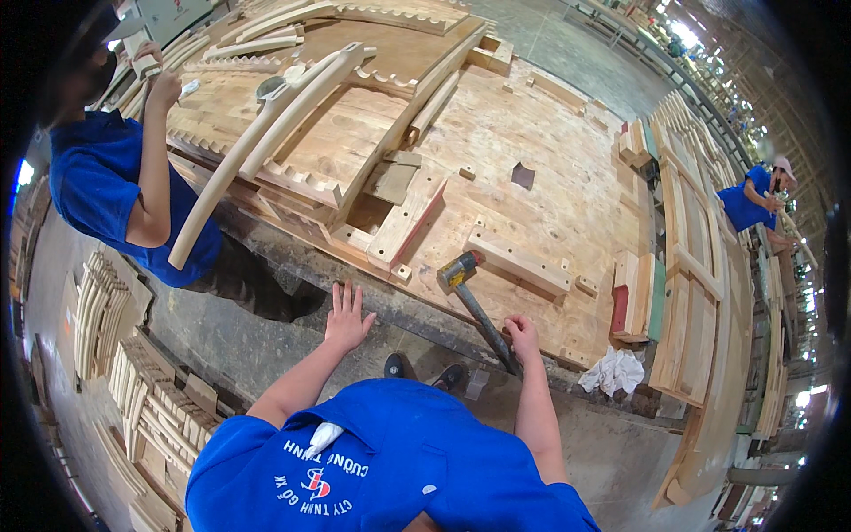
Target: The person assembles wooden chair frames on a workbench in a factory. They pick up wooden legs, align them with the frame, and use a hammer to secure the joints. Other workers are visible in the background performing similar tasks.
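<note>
My left hand (348,319) is held at the near edge of the wooden worktable (541,168), palm down with its fingers spread, and nothing is in it. My right hand (522,339) is curled at the table's near edge, close beside the dark handle of a hammer (479,310). What its fingers hold, if anything, is hidden. The hammer lies slantwise, its head on the tabletop and its handle end toward me. Beyond the hammer, a wooden block with holes (519,262) sits on the table. Left of that stands another drilled block (406,223) with a reddish side.
At left, a co-worker (133,191) in blue stands by a curved wooden piece (266,142) and scalloped strips. A crumpled white cloth (613,371) lies at the near right, beside red-and-green-edged blocks (638,297). Slatted wooden frames (687,310) stand farther right. Wooden parts (146,403) are stacked at lower left.
</note>
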Available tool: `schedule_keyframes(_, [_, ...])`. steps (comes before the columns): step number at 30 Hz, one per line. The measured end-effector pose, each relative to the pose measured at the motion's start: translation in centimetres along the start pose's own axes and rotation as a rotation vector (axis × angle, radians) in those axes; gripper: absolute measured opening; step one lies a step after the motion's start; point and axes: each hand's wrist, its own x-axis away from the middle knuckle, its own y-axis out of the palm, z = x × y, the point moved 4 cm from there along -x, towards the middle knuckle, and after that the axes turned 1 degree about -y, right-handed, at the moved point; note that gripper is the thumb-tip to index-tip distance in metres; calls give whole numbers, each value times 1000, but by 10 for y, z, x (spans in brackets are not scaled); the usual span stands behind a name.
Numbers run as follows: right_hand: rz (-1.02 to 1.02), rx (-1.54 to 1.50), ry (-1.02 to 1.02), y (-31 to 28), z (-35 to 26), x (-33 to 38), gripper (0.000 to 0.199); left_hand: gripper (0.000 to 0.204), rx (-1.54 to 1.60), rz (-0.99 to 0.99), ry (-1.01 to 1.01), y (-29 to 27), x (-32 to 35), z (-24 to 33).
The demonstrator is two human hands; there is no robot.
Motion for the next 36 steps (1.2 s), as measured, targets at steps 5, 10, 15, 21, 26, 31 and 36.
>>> schedule_keyframes(5, [-1,-16,12,1,-4,2,12,75,-23,6,3,-1,0,1])
schedule_keyframes(10, [-5,7,-11,0,-3,1,14,75,-60,19,13,-2,-1,2])
schedule_keyframes(15, [10,25,7,0,0,0,15,75,-54,17,8,-2,0,2])
schedule_keyframes(21, [5,42,-38,-1,-1,-1,16,74,-4,-3,-10,-5,0,3])
schedule_keyframes(26, [17,72,-12,0,-5,5,17,75,13,-43,-37,-4,1,3])
schedule_keyframes(31, [30,101,-54,-3,-4,5,18,74,13,-65,-45,-6,-1,7])
schedule_keyframes(36, [60,108,-107,-6,-1,2,23,74,-18,29,31,-11,0,12])
